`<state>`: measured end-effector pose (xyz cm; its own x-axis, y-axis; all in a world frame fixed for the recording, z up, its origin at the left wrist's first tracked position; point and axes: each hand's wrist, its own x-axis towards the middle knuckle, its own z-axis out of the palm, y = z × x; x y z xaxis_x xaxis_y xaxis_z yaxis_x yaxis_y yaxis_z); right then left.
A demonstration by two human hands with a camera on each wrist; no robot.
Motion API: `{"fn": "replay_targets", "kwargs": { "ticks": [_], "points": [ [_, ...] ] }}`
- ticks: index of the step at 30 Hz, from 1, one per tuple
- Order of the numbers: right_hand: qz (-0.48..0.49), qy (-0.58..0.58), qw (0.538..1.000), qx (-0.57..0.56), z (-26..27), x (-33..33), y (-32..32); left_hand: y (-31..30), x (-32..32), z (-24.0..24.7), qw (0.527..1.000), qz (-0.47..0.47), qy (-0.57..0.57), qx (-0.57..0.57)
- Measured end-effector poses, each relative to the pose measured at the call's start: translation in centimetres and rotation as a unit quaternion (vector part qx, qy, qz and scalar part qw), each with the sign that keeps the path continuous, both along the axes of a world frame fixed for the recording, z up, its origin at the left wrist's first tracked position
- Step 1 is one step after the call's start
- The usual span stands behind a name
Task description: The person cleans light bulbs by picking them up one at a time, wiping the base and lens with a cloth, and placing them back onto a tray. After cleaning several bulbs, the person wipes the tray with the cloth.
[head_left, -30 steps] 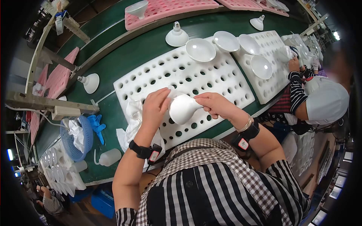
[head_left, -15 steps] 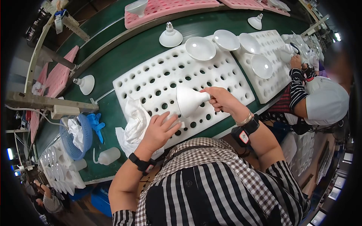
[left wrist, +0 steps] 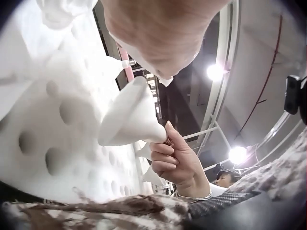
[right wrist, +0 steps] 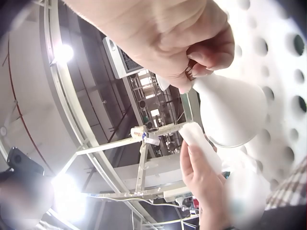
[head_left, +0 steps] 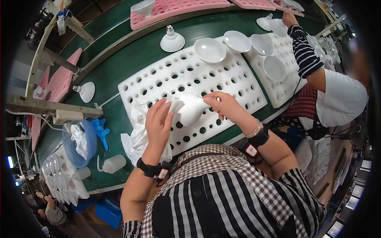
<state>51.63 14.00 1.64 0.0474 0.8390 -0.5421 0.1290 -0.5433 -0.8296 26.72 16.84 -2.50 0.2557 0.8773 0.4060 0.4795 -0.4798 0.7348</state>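
A white cone-shaped reflector bulb (head_left: 190, 111) tilts over a white foam board (head_left: 196, 137) with rows of holes. By its metal screw base my right hand (head_left: 231, 110) grips it, fingers curled round the end. My left hand (head_left: 158, 126) is at the bulb's wide face, holding a folded white cloth (right wrist: 199, 141) between thumb and fingers in the right wrist view. The left wrist view shows the bulb (left wrist: 127, 117) with its broad end toward my left hand. A crumpled white cloth (head_left: 135, 139) lies on the board's left edge.
Other bulbs (head_left: 210, 50) stand face up in the foam boards, and some (head_left: 172, 41) rest base up on the green table (head_left: 119, 79). At left are a blue basket (head_left: 93, 148), a blue glove (head_left: 101, 133) and a squeeze bottle (head_left: 114, 163). Another person (head_left: 337, 91) works at right.
My left hand has drawn away from the bulb's face and come back to it with the cloth. The bulb swung right, then back left. The neighbour's arm has reached to the far side.
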Motion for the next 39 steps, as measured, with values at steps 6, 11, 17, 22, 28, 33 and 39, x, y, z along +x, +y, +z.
{"fn": "replay_targets", "kwargs": {
  "ticks": [6, 11, 17, 22, 28, 33, 39],
  "points": [
    [0.07, -0.003, 0.99, 0.123, -1.6, -3.3, 0.0, 0.1, 3.2, 3.0, 0.978, -0.146, 0.147, 0.005],
    [0.242, -0.071, 0.959, 0.128, -0.1, -3.2, 1.0, 0.6, 3.2, 1.6, 0.98, -0.12, 0.143, -0.068],
    [0.009, 0.004, 0.989, 0.15, -2.6, 0.4, 0.6, 3.0, 0.7, -0.1, 0.92, -0.015, -0.15, -0.362],
    [-0.018, 0.418, 0.906, 0.057, -3.4, 0.2, -0.7, 3.3, 1.2, 3.3, 0.771, -0.07, -0.456, -0.44],
    [-0.005, 0.557, 0.83, 0.044, -1.8, -1.5, -0.2, 2.7, 2.1, 4.9, 0.8, -0.08, -0.423, -0.418],
    [-0.058, 0.538, 0.84, 0.025, -1.2, -1.4, -0.1, 3.4, 0.6, 4.9, 0.816, -0.031, -0.404, -0.412],
    [-0.16, 0.424, 0.889, -0.066, 1.0, -2.5, -0.7, 0.1, 4.2, 8.4, 0.936, -0.197, 0.167, 0.239]
  ]
}}
